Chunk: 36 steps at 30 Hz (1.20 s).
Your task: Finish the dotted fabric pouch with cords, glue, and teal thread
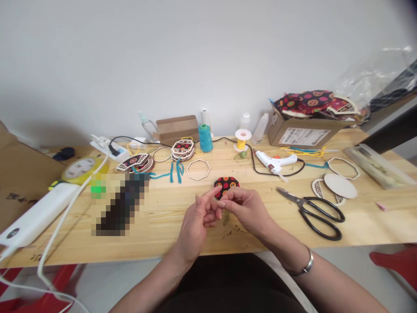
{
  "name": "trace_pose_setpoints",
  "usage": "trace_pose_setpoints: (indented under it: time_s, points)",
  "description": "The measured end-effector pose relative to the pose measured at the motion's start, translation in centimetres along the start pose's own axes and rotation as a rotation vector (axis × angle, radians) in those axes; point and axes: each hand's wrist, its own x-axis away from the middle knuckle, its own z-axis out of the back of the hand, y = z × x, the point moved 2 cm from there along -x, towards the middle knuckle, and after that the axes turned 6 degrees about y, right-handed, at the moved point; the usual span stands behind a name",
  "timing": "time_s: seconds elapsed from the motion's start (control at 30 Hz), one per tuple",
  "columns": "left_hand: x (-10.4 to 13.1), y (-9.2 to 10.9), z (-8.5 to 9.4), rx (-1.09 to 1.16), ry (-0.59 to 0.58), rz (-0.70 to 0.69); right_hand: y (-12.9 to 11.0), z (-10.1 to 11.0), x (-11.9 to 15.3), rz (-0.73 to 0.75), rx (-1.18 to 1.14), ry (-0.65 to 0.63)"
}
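Wall [182,61], plain greyish white, fills the whole back of the scene, and up near it is a long pale wooden tabletop [163,234].

Next size down: a brown cardboard box with a white label [276,132], back right, stuffed with black-and-red patterned fabric [309,102]. Big metal scissors with black loop handles [300,202] lie off to the right, blades pointing away and left.

Then the person's bare hands, meeting near the front middle. The left hand [197,219] has its fingers loosely curled, tips right up by the other hand's. The right hand [246,208], the one with a silvery bracelet [309,260], has thumb and forefinger pinched together. Honestly can't tell if either one's gripping anything.

A white glue gun with a black cord [276,161] sits further back right. The black fabric disc with red and orange round motifs [227,184] is just beyond the fingertips, partly hidden; can't say if they touch it. Behind it, a bit left, is a thin eight-sided wooden ring [198,160], then an upright teal thread cone [205,139]. Tiniest stuff: wispy olive-green thread [226,218] right below the hands, plus dark specks [237,231].
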Motion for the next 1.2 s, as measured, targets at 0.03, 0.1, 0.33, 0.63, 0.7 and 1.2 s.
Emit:
trace_pose_setpoints:
  time_s: [0.03,0.1,0.33,0.63,0.7,1.2]
  points:
    - [0.0,0.0,0.0,0.001,-0.005,0.001,-0.1,0.2,0.0,0.012,0.029,0.015]
    - [-0.1,0.1,0.0,0.007,-0.012,0.009,-0.3,0.5,-0.1,0.041,0.080,0.042]
    - [-0.5,0.0,0.1,-0.129,0.007,0.022,-1.0,1.2,-0.3,0.092,0.148,0.077]
    - [-0.8,0.0,0.4,-0.342,0.073,-0.035,-1.0,1.4,-0.3,0.159,0.215,0.089]
    - [-0.6,0.2,0.3,-0.385,0.076,-0.056,-0.9,1.4,-0.4,0.158,0.232,0.091]
    - [-1.4,0.4,1.2,-0.235,0.252,-0.099,1.8,0.1,4.7,0.451,1.432,-0.107]
